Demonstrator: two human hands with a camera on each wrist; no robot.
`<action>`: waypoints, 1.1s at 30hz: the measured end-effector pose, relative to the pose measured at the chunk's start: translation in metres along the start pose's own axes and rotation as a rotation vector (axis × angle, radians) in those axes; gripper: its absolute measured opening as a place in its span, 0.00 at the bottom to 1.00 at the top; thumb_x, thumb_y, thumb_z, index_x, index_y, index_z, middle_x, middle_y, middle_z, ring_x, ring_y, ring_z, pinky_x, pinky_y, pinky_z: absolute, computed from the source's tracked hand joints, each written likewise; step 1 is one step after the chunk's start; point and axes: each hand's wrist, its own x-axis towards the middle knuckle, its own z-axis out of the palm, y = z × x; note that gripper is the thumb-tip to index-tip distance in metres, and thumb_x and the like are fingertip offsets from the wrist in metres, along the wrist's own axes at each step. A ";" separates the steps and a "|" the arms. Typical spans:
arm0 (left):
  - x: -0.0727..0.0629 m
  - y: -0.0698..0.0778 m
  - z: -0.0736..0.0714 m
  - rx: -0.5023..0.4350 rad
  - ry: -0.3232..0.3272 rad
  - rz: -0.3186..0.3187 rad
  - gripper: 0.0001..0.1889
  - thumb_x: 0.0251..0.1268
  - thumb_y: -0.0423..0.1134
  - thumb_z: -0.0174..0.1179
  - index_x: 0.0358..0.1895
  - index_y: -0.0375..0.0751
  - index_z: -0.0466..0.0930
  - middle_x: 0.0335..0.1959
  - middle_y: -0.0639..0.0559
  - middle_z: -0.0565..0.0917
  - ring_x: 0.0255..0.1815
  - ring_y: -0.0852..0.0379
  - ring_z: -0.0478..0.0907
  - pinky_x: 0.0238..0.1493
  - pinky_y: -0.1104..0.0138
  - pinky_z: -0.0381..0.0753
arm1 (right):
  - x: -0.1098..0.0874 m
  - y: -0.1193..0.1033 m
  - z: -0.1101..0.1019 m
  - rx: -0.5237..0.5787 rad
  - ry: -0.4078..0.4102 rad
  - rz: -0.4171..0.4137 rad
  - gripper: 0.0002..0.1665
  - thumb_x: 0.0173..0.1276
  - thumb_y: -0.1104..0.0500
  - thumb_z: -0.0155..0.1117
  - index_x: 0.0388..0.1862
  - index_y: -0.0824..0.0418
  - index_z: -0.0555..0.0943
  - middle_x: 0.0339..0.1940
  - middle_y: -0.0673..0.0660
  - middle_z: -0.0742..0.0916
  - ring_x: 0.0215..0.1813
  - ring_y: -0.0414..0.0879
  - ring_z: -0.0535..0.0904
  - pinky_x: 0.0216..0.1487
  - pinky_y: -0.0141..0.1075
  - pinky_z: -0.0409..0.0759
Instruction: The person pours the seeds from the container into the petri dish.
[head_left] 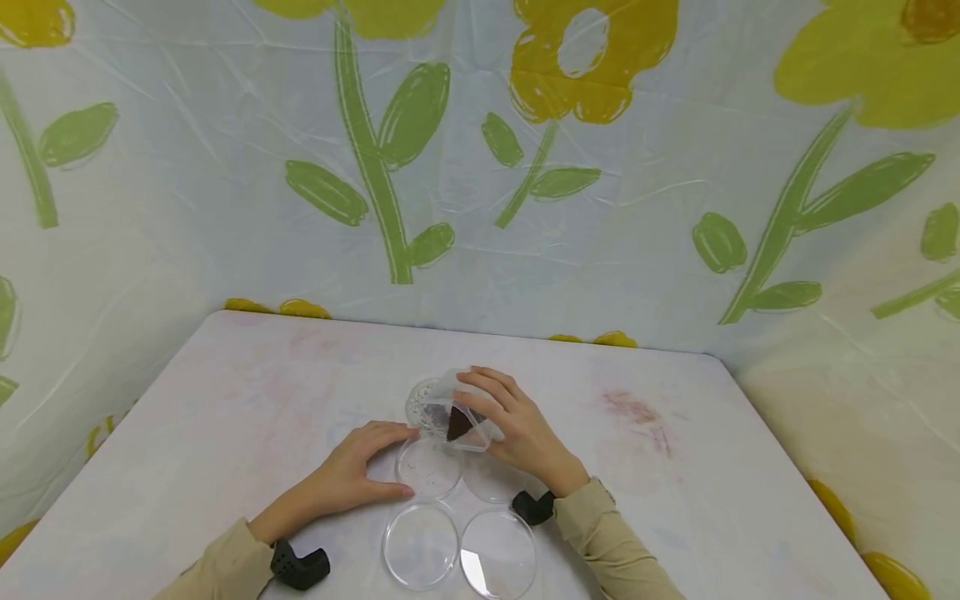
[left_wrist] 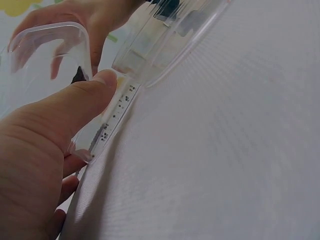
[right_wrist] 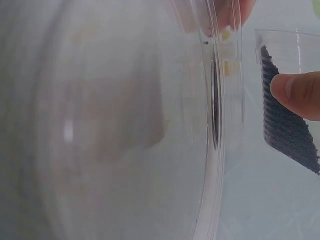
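Note:
My right hand [head_left: 517, 421] holds a clear plastic tub [head_left: 491, 430] tilted above the dishes. Small dark grains [right_wrist: 282, 122], perhaps seeds, lie banked along one side of it, and the right thumb [right_wrist: 300, 95] presses its wall. Below and left of the tub, a clear petri dish [head_left: 430, 471] has a sparse scatter of grains on its bottom. My left hand [head_left: 348, 475] holds this dish, thumb and fingers at its rim; the left wrist view shows specks in the dish [left_wrist: 119, 110]. Behind it stands a dish [head_left: 420, 400] with more grains, partly hidden by the tub.
Two clear round dishes [head_left: 420, 547] stand at the front, side by side. Another clear dish [head_left: 491, 482] lies under the right forearm, partly covered. Black camera mounts [head_left: 300, 567] sit at both wrists. A flower-print cloth [head_left: 487, 267] hangs behind the pale table [head_left: 262, 400].

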 end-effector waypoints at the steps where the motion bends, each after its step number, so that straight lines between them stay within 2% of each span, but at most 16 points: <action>1: 0.000 0.000 0.000 -0.002 -0.001 -0.003 0.39 0.49 0.59 0.74 0.66 0.50 0.76 0.64 0.58 0.78 0.65 0.54 0.72 0.63 0.45 0.71 | 0.000 0.000 0.000 0.003 -0.002 0.001 0.27 0.72 0.57 0.63 0.67 0.63 0.72 0.67 0.64 0.76 0.67 0.63 0.69 0.70 0.47 0.68; 4: 0.000 0.000 -0.001 -0.011 -0.004 -0.012 0.39 0.48 0.59 0.75 0.66 0.51 0.76 0.64 0.58 0.77 0.65 0.54 0.71 0.63 0.45 0.70 | 0.000 0.000 0.001 0.014 -0.013 0.003 0.30 0.68 0.62 0.66 0.68 0.62 0.72 0.67 0.64 0.75 0.67 0.64 0.70 0.70 0.47 0.68; 7: 0.000 -0.001 0.000 -0.017 -0.008 -0.015 0.39 0.48 0.60 0.75 0.66 0.51 0.76 0.64 0.59 0.77 0.65 0.55 0.71 0.63 0.46 0.70 | -0.001 -0.001 0.000 0.016 -0.022 0.007 0.30 0.66 0.66 0.64 0.68 0.62 0.72 0.68 0.64 0.75 0.68 0.63 0.69 0.70 0.47 0.68; 14: 0.000 -0.001 -0.001 -0.010 -0.008 -0.013 0.39 0.48 0.60 0.74 0.66 0.51 0.76 0.64 0.59 0.77 0.66 0.55 0.70 0.64 0.45 0.69 | -0.001 -0.001 -0.001 0.014 -0.040 0.025 0.40 0.54 0.71 0.70 0.68 0.63 0.72 0.69 0.63 0.74 0.69 0.63 0.68 0.71 0.47 0.67; 23: 0.000 -0.002 0.000 -0.004 0.007 0.012 0.39 0.48 0.58 0.75 0.65 0.51 0.76 0.63 0.58 0.78 0.65 0.55 0.71 0.62 0.45 0.70 | -0.002 0.000 0.000 0.015 -0.034 0.031 0.41 0.52 0.70 0.72 0.68 0.62 0.72 0.68 0.63 0.74 0.68 0.64 0.69 0.71 0.47 0.66; 33: 0.000 0.000 -0.001 -0.013 -0.013 -0.023 0.39 0.48 0.59 0.75 0.66 0.52 0.75 0.65 0.58 0.77 0.66 0.55 0.70 0.64 0.44 0.68 | -0.002 -0.001 0.000 0.008 -0.043 0.026 0.45 0.47 0.72 0.75 0.68 0.62 0.72 0.69 0.63 0.74 0.68 0.63 0.68 0.71 0.47 0.67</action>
